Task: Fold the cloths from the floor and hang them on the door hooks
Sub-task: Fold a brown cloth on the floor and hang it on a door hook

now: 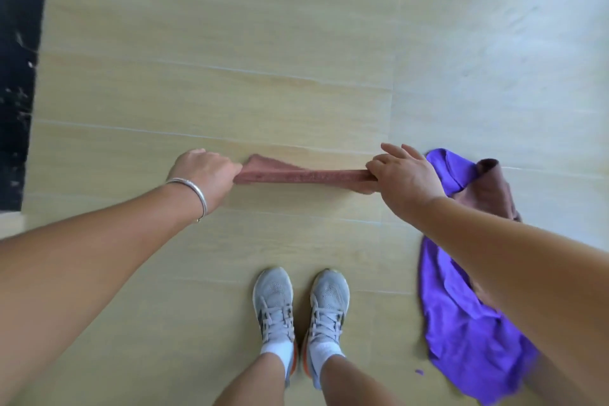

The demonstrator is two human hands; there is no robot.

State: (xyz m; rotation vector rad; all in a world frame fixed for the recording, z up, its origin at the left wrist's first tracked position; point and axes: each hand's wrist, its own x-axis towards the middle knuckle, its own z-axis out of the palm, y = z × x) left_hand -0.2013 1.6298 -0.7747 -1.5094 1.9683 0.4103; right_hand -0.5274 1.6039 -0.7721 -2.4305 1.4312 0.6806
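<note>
I see the left hand (pixel 206 171) pinching one end of a dusty-pink towel (pixel 303 176), fingers curled tight on it, and the right hand (pixel 403 175) clamping the other end with thumb and forefinger while its remaining fingers spread loose above. Between the two grips the towel hangs taut as a narrow folded band, off the wooden floor (pixel 230 43). Just past the right fingers a purple cloth (pixel 468 323) and a brown cloth (pixel 494 188) lie crumpled, untouched. I judge the first fold underway; nothing is hung, and no door hooks show.
</note>
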